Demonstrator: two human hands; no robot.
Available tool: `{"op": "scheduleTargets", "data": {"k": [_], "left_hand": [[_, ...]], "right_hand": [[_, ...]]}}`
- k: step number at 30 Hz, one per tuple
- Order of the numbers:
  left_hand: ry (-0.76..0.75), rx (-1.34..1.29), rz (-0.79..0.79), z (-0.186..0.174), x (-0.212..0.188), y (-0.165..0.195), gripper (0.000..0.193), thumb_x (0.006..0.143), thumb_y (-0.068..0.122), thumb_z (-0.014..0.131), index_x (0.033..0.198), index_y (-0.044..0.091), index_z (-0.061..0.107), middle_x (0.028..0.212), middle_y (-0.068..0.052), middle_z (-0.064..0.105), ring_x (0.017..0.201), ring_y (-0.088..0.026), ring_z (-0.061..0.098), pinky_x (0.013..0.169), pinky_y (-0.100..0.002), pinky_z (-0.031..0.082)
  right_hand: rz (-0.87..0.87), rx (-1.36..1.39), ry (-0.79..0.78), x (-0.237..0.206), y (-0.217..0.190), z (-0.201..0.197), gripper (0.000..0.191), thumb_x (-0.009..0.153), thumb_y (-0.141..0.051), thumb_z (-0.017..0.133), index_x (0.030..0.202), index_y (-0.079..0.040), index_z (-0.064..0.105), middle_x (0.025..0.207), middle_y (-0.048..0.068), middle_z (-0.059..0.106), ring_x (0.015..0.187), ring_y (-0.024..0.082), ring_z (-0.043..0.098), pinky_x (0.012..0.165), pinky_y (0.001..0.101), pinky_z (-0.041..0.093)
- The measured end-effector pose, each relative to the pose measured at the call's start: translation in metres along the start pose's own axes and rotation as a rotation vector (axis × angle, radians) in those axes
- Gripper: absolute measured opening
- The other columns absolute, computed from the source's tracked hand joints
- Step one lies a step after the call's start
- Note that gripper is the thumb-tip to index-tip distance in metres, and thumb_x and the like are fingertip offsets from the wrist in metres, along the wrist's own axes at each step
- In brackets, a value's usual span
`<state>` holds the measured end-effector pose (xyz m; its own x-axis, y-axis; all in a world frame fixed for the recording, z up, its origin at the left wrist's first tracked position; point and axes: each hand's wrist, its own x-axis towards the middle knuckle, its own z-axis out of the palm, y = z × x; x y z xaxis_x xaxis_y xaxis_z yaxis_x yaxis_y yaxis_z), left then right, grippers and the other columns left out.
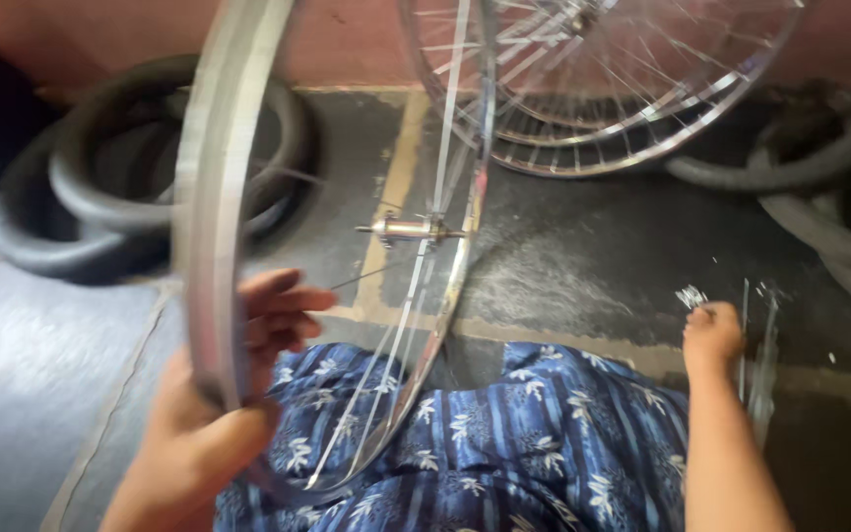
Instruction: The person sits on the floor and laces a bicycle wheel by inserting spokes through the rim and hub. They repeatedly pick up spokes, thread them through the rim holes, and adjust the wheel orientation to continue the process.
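Left hand (214, 424) at 7 o'clock grips the bicycle rim (211, 187), standing upright on the lap. Few spokes fitted to the hub (408, 230); most lacing remains. Right hand (711, 335) at 4 o'clock closes over loose spokes (758, 345) on the floor.

Black rubber tyres (100, 197) lie in a pile on the floor (583, 256), past the left hand. More wheels (622, 89) lean on the red wall (347, 39), far ahead. More tyres (819, 197) lie beyond the right hand.
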<state>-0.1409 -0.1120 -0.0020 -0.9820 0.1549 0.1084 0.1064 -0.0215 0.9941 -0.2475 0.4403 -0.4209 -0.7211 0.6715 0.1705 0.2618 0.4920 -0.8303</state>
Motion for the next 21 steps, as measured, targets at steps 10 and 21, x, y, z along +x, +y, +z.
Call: {"op": "scheduleTargets", "data": {"k": [10,21], "left_hand": [[-0.043,0.071,0.235,0.053,0.03,-0.039,0.073,0.068,-0.001,0.057,0.141,0.003,0.055,0.109,-0.004,0.061,0.109,-0.015,0.057,0.102,-0.028,0.043],[0.165,0.306,0.534,0.136,0.062,-0.073,0.051,0.078,0.01,0.068,0.128,0.0,0.059,0.109,-0.015,0.063,0.104,-0.028,0.059,0.094,-0.039,0.05]], "right_hand": [[-0.039,0.709,-0.389,-0.151,-0.211,-0.051,0.009,0.102,-0.005,0.056,0.108,0.0,0.061,0.092,0.01,0.069,0.085,0.017,0.066,0.081,0.0284,0.054],[-0.627,0.714,-0.749,-0.226,-0.306,-0.056,0.011,0.089,-0.007,0.077,0.1,-0.006,0.075,0.12,0.007,0.058,0.11,0.021,0.059,0.091,0.033,0.053]]}}
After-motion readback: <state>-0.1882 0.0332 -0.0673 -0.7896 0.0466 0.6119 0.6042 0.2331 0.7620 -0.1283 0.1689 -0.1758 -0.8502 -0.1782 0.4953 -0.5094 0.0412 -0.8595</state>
